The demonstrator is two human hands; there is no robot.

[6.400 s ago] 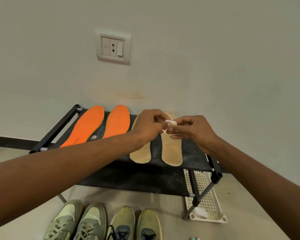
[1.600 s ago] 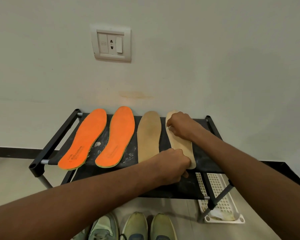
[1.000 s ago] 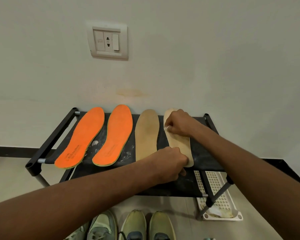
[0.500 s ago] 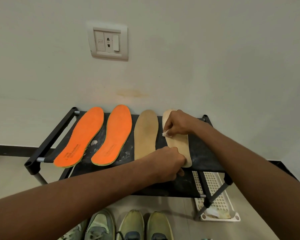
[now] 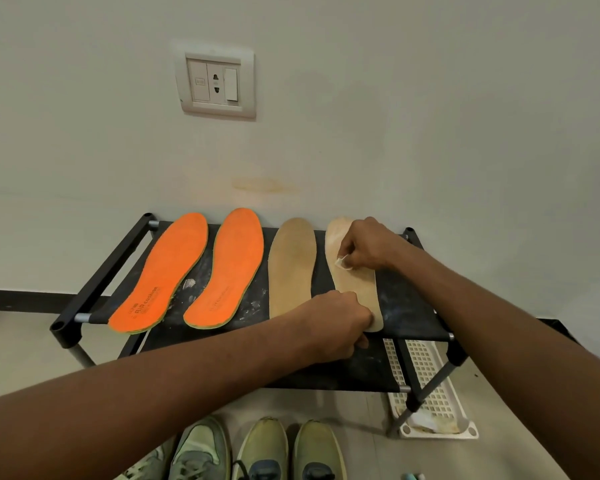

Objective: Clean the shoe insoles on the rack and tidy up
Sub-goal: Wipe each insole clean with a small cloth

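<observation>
- A black fabric rack (image 5: 406, 299) stands against a pale wall.
- A small white wipe (image 5: 343, 262) is pinched by the right hand (image 5: 368, 245) on the rightmost tan insole (image 5: 355, 278).
- Nearer, its heel is pinned by the left hand (image 5: 333, 323), fingers curled.
- The insole is judged light and floppy; the pinned heel suits.

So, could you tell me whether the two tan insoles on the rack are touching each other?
Apart. The head view shows a dark strip of rack between the left tan insole and the right tan insole along their visible length.
</observation>
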